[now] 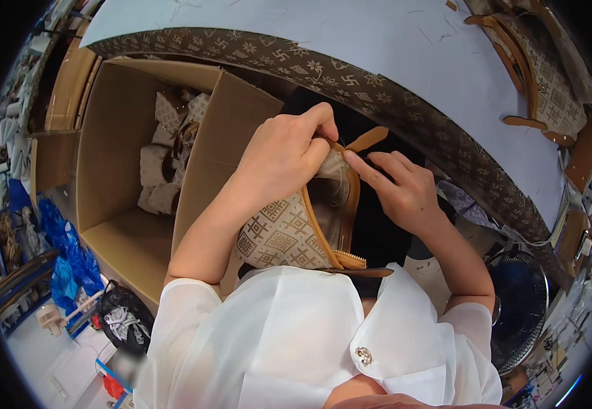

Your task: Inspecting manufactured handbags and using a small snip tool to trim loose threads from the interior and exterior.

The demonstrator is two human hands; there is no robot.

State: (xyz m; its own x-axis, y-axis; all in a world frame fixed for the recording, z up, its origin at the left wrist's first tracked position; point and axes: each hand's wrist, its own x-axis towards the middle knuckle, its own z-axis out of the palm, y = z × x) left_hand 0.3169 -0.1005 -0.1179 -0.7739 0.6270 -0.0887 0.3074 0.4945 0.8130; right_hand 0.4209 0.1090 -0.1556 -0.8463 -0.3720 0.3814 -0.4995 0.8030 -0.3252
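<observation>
A beige patterned pouch with tan edging lies across my lap, its long zipped mouth gaping. My left hand is closed, pinching the pouch's far end by the trim. From the other side my right hand grips the same end, its index fingertip pressed to the edging and the other fingers curled. A tan leather tab sticks out between both hands. Close to my body, the zipper's metal teeth show beside a second tan tab. What my left fingertips pinch is partly hidden.
A large open cardboard box stands at my left with several patterned pieces inside. Ahead is a white-topped table with a brown patterned edge. More patterned bag parts lie at its right. A round fan stands at lower right.
</observation>
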